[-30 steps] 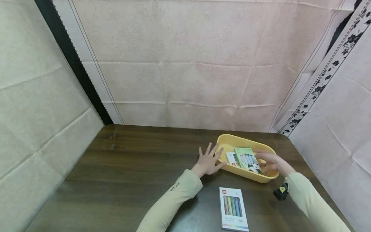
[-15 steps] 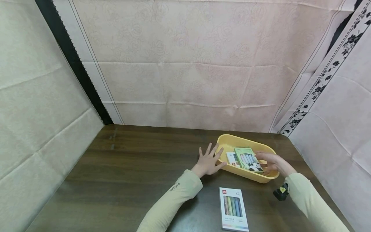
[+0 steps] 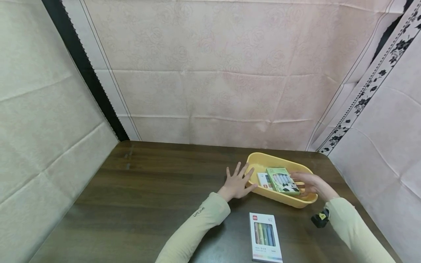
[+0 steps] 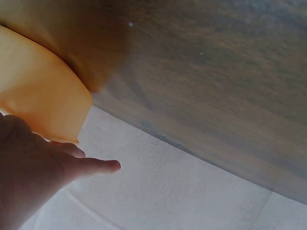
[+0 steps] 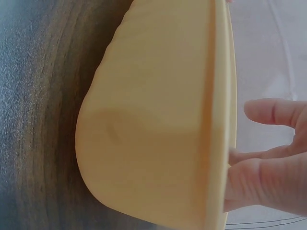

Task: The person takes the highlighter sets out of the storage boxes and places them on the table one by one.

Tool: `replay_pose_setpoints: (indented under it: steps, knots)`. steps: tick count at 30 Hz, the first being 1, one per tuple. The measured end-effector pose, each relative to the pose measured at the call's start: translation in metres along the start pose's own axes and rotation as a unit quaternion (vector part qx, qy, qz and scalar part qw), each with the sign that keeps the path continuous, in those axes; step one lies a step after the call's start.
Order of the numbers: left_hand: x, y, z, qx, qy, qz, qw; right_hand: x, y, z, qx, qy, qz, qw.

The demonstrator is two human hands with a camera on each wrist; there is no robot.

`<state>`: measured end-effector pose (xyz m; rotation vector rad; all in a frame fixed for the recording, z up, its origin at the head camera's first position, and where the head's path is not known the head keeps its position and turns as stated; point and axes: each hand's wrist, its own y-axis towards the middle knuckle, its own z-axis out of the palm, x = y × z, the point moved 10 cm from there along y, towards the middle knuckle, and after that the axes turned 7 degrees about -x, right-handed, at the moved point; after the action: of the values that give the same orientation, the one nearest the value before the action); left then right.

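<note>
A yellow basket (image 3: 279,199) stands toward the back right of the table. Inside it, a green pencil box (image 3: 283,180) with a panda picture overlaps a smaller white box (image 3: 264,180). My left hand (image 3: 235,184) rests at the basket's left end, fingers spread over the rim; the left wrist view shows this hand (image 4: 43,165) against the basket's outer wall. My right hand (image 3: 310,182) reaches over the right end, fingertips close to the green box's right edge. In the right wrist view, the basket wall (image 5: 158,120) hides some fingertips of this hand (image 5: 273,158).
A white box of coloured pencils (image 3: 265,237) lies on the dark wooden table (image 3: 148,204), in front of the basket. Pale cloth hangings (image 3: 210,95) stand behind and on both sides. A small black device (image 3: 319,219) is strapped at the right wrist.
The green box's near edge has shifted slightly away and to the right, and more yellow shows between it and my right fingers. My left hand stays at the basket's rim.
</note>
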<state>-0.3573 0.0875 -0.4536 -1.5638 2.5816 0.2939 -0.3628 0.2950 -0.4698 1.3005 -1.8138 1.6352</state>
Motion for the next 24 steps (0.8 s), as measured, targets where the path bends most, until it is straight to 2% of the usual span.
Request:
replay_pose_setpoints:
  steps: [18,24]
  knots:
    - [0.002,0.003,0.004,0.007,0.004,-0.002,1.0,0.004,-0.011,0.0,0.028,0.035,-0.009,0.999]
    - [0.002,0.003,0.004,0.008,0.006,0.0,1.0,0.006,-0.013,0.002,0.038,0.04,-0.023,0.9982]
